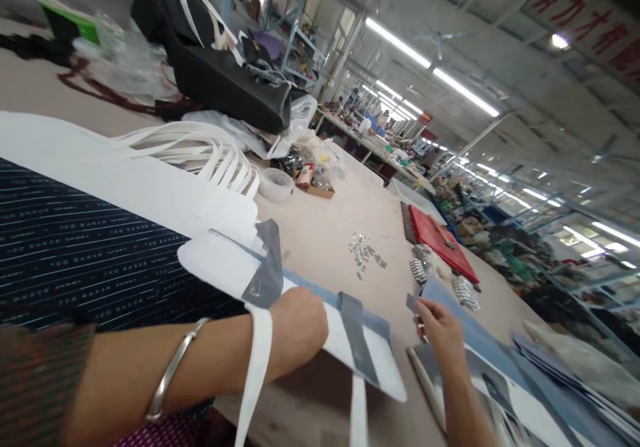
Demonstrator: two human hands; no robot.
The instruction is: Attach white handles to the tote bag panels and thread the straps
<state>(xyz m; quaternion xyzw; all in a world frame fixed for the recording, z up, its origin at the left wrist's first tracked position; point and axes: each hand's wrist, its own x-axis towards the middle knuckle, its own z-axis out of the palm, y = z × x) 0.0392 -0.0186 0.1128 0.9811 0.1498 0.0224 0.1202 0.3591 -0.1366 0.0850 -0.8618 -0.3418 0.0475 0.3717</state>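
At far left, dark cloth [85,254] with thin, pale broken stripes lies under long, smooth white sheets [115,167] with rounded ends. Behind them on the beige bench [320,234] are a green-and-black box [75,24], crumpled clear plastic [127,67] and a reddish-brown cord [100,97]. Narrow white straps [220,154] fan out in flat loops over the white sheets. Beyond them sits a smooth black bag [225,80] with a white handle.

The left arm, in a checked sleeve [45,380] and wearing a wide silver bracelet [173,374], reaches in from the left. The left hand [297,330] is curled into a loose fist against a long panel [333,320], white with a light-blue textured edge and two dark grey bands folded over it. Its fingertips are hidden, so how firmly it grips cannot be told. White straps hang below the panel, which is tilted at the near edge of the bench.

Past the panel, small shiny metal bits [367,254] lie scattered. The right hand [443,330] is partly closed, thumb and forefinger pinching a small flat grey piece [412,304]. Behind it are flat red sheets [443,240] and black-and-white striped bundles [466,292]. Beneath and beside it, more blue-and-white panels [520,380] with grey bands lie overlapped.
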